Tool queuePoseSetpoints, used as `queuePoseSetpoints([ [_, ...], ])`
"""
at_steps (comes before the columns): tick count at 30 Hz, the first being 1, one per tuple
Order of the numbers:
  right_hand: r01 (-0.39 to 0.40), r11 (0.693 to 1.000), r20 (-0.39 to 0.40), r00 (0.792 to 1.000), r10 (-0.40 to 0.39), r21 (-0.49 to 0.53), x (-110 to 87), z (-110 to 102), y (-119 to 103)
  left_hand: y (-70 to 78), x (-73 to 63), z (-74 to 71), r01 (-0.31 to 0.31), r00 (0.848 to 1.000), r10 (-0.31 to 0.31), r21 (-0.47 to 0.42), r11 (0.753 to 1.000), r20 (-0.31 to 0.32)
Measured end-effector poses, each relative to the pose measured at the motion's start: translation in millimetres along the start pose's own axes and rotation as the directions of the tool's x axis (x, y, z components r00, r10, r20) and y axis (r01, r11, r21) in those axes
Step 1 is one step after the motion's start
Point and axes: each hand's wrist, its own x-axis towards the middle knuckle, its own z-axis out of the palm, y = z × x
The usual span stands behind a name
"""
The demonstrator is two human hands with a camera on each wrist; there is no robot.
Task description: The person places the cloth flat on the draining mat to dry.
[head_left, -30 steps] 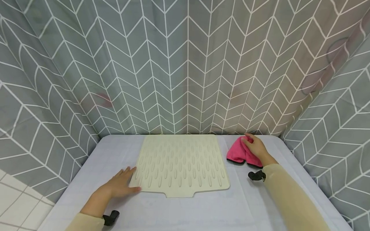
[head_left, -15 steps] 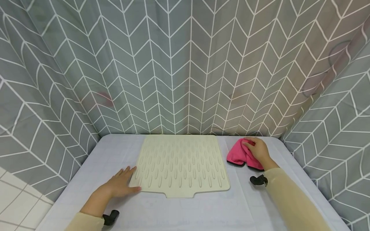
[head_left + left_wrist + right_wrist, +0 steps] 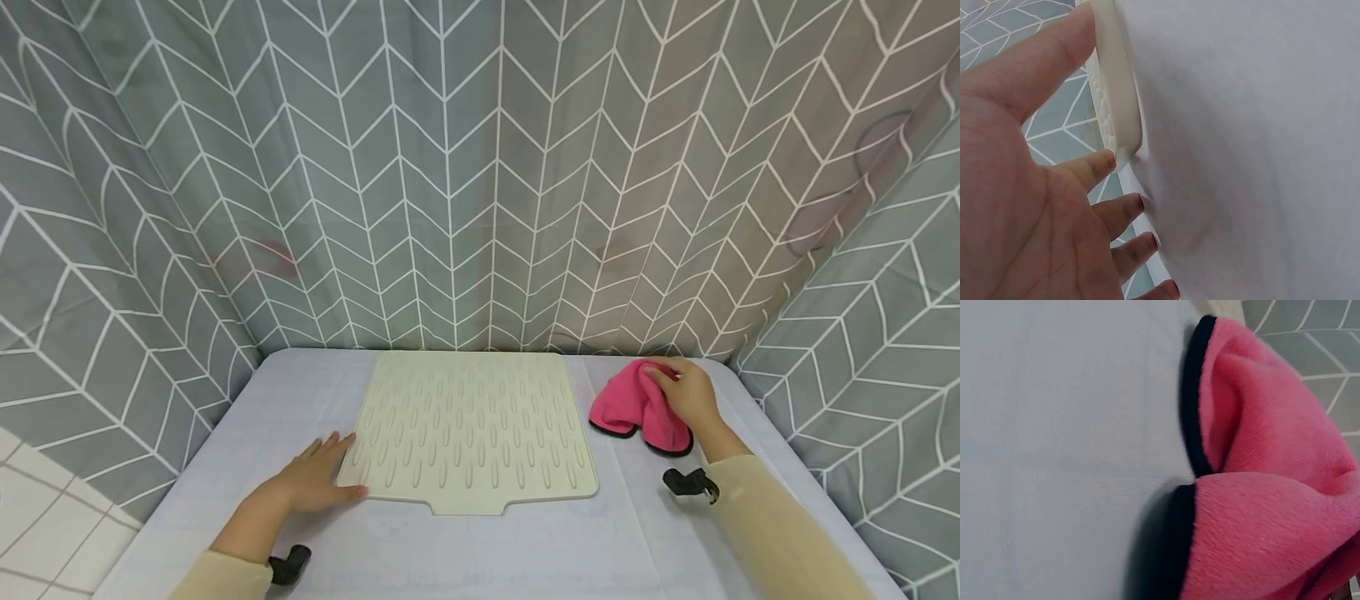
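A cream mat with raised oval ribs point(image 3: 468, 500) lies flat on the table, its short tab facing me. My left hand point(image 3: 311, 477) lies at the mat's front left corner, fingers spread. In the left wrist view the thumb and one fingertip touch the mat's edge point(image 3: 1121, 81), while the other fingertips rest on the white tablecloth. To the right of the mat, my right hand point(image 3: 692, 396) pinches the top of a pink cloth point(image 3: 626, 400) with black trim. The cloth's folds point(image 3: 1266, 531) fill much of the right wrist view, where the hand is mostly hidden.
A white tablecloth point(image 3: 570, 550) covers the table. Grey curtains point(image 3: 472, 167) with white chevron lines hang behind it and along both sides. White floor tiles point(image 3: 52, 525) show at the lower left.
My right hand has shifted slightly right and toward me, drawing the pink cloth's near edge along with it. The left hand and the mat have stayed in place.
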Motion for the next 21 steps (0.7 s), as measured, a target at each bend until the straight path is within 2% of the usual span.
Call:
queuePoseSetpoints([
  [9,0.019,1.000,-0.085,0.996,-0.019,0.000,-2.3,-13,-13,1.6,-1.1,-0.7,-0.010,1.000,0.010,-0.010,1.000,-0.001],
  [18,-0.028,0.987,-0.091,0.995,0.043,0.161,-5.4,-22,-35,-0.9,0.4,1.5,-0.004,1.000,0.004,-0.011,1.000,0.001],
  [21,-0.039,0.988,-0.114,0.992,0.057,0.152,-5.8,-25,-45,-1.6,0.6,2.0,-0.003,1.000,0.003,-0.007,1.000,-0.002],
])
